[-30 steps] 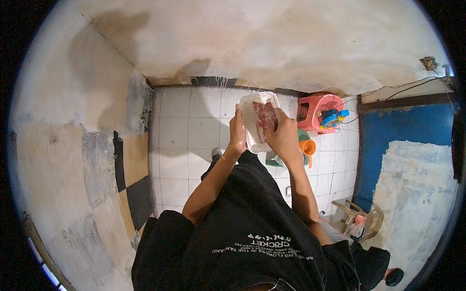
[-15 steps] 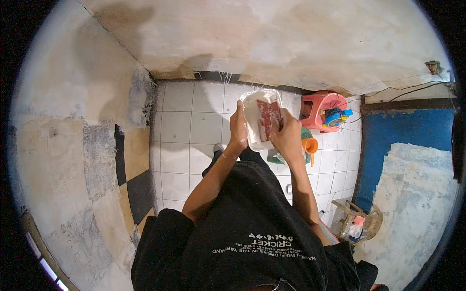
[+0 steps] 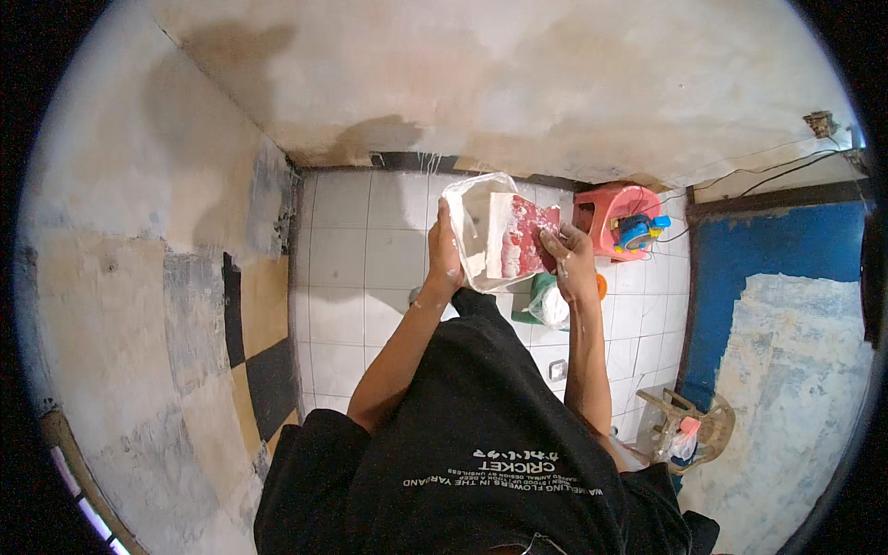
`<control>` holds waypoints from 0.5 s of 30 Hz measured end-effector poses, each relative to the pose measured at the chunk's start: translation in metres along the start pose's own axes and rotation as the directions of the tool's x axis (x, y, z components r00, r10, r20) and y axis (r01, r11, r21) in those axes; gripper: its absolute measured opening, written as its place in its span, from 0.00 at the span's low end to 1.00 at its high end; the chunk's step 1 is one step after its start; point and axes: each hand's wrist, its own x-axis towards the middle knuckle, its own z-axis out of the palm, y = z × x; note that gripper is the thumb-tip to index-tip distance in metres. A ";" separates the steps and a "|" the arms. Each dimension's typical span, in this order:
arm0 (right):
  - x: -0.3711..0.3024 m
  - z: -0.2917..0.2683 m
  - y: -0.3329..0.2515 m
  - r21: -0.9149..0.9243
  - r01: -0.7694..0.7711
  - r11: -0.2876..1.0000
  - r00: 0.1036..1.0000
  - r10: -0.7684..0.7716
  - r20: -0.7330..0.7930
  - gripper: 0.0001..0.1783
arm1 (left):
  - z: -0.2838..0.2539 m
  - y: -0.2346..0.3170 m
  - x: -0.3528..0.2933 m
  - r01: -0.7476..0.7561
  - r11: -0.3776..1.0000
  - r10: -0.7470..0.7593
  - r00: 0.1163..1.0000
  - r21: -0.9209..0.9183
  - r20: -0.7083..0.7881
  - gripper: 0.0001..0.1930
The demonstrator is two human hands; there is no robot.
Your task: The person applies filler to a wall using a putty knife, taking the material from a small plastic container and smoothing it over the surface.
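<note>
The right hand (image 3: 574, 263) pinches a flat, red, rectangular scraper (image 3: 534, 237) by its right edge, the thumb lying on the upper face; white paste (image 3: 498, 239) coats the opposite edge and speckles the red surface. The scraper is over the right part of a white, rectangular, open-topped tub (image 3: 474, 242). The left hand (image 3: 444, 252) is closed on the tub's left wall. Whether the scraper touches the tub's rim is hard to tell.

Just below and to the right of the tub, on the white tiled floor (image 3: 338, 259), sits a green container (image 3: 539, 289) with a white plastic bag (image 3: 553, 309) at it. An orange plastic object (image 3: 602, 286), mostly hidden by the right wrist, lies near them. Farther right of the tub stands a pink plastic stool (image 3: 603, 209) bearing a blue-and-yellow device (image 3: 638, 233). Well apart, low to the tub's right, is a tan chair (image 3: 720, 431).
</note>
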 end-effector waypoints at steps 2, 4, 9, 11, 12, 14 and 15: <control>0.001 -0.013 0.011 0.116 -0.047 0.992 0.999 0.050 -0.021 0.10 | 0.003 0.005 0.001 0.048 0.994 -0.045 0.998 -0.098 0.040 0.32; -0.007 -0.010 0.011 0.323 -0.082 0.943 0.987 0.121 -0.103 0.11 | 0.014 0.010 -0.007 0.062 0.986 -0.054 0.997 -0.157 0.053 0.32; -0.014 -0.023 0.035 0.481 -0.226 0.847 0.973 0.172 0.154 0.11 | 0.003 0.007 0.005 0.112 0.984 -0.102 0.992 -0.139 0.079 0.34; -0.020 0.003 0.016 0.565 -0.207 0.799 0.977 0.200 0.075 0.10 | -0.008 0.007 0.014 0.160 0.978 -0.141 0.979 -0.132 0.146 0.34; -0.018 -0.003 0.022 0.543 -0.217 0.811 0.975 0.159 0.153 0.10 | -0.008 0.005 0.018 0.164 0.976 -0.138 0.975 -0.146 0.173 0.34; -0.026 0.005 0.016 0.603 -0.185 0.776 0.982 0.163 0.091 0.10 | -0.009 0.002 0.020 0.173 0.967 -0.131 0.967 -0.186 0.218 0.35; -0.031 0.002 0.014 0.610 -0.180 0.772 0.983 0.123 0.134 0.10 | 0.002 0.007 0.018 0.164 0.967 -0.109 0.959 -0.197 0.262 0.35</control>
